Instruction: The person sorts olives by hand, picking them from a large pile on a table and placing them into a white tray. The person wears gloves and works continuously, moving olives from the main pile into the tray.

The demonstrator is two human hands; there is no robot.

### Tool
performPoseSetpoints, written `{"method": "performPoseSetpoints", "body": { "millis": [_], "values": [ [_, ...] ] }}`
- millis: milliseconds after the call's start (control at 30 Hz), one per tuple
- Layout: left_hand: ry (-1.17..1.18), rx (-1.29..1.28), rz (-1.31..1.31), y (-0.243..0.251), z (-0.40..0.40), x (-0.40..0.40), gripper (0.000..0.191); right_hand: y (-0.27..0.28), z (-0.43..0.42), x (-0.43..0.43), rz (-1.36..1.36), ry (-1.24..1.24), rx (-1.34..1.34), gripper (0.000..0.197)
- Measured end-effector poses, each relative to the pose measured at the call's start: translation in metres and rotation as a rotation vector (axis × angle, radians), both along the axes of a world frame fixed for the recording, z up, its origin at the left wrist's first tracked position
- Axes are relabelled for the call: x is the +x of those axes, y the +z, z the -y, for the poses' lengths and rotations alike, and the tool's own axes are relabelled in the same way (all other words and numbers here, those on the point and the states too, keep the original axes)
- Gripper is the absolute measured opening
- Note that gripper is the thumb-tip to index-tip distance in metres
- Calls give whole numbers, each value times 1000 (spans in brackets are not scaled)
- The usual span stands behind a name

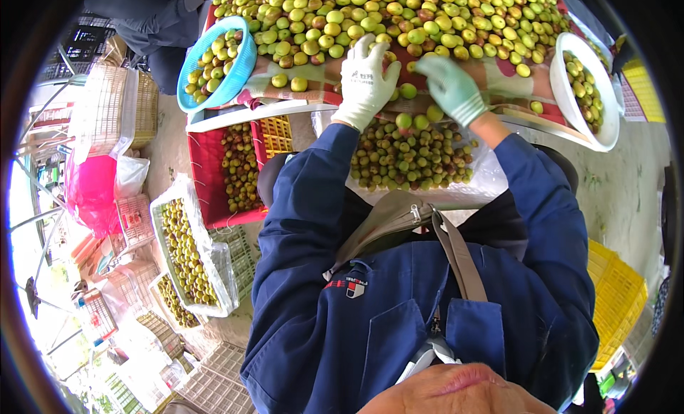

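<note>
A heap of round yellow-green and reddish fruits (pixel 374 18), which look like jujubes, covers the sorting table before me. My left hand (pixel 368 82), in a white knit glove, reaches to the heap's near edge with its fingers spread. Beside its thumb shows a reddish fruit (pixel 389 57). My right hand (pixel 451 88), in a pale green glove, is blurred over the table's near side; whether it holds a fruit is unclear. Between my wrists, a few larger-looking fruits (pixel 421 121) show above a plastic-lined box of smaller, darker fruits (pixel 411 157) below the table edge.
A blue basket (pixel 247 61) and a white basin (pixel 609 114), both holding fruits, stand at the table's left and right ends. Lower left are a red-lined crate (pixel 200 173) and a lined fruit box (pixel 230 286). A yellow crate (pixel 614 302) stands right. Another person (pixel 155 29) sits upper left.
</note>
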State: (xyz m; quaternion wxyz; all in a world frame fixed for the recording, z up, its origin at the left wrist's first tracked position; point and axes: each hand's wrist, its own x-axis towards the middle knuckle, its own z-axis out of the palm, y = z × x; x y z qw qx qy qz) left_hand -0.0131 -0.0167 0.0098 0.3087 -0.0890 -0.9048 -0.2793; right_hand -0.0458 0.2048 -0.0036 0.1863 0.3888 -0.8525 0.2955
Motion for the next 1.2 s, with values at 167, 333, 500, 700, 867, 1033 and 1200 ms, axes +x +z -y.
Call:
{"method": "performPoseSetpoints", "body": {
  "millis": [167,333,500,700,867,1033,1200],
  "values": [
    [-205,-252,99,-14,1,2,49,-19,-19,-27,-22,-269,221,42],
    [-380,-365,456,0,-20,32,48,6,-9,-38,277,-133,-55,20],
    [-432,-398,401,-1,-22,35,48,-2,-55,-174,165,-434,-189,27],
    [-468,-363,413,-4,-22,22,44,-6,-53,-264,67,-393,388,39],
    [-419,-364,353,-2,-17,34,41,24,-16,-248,252,-271,631,39],
    [-442,-358,370,1,-24,29,43,30,0,-248,251,-339,903,43],
    [-429,-373,384,6,-28,29,44,60,55,-218,229,-366,294,36]
  ]
}}
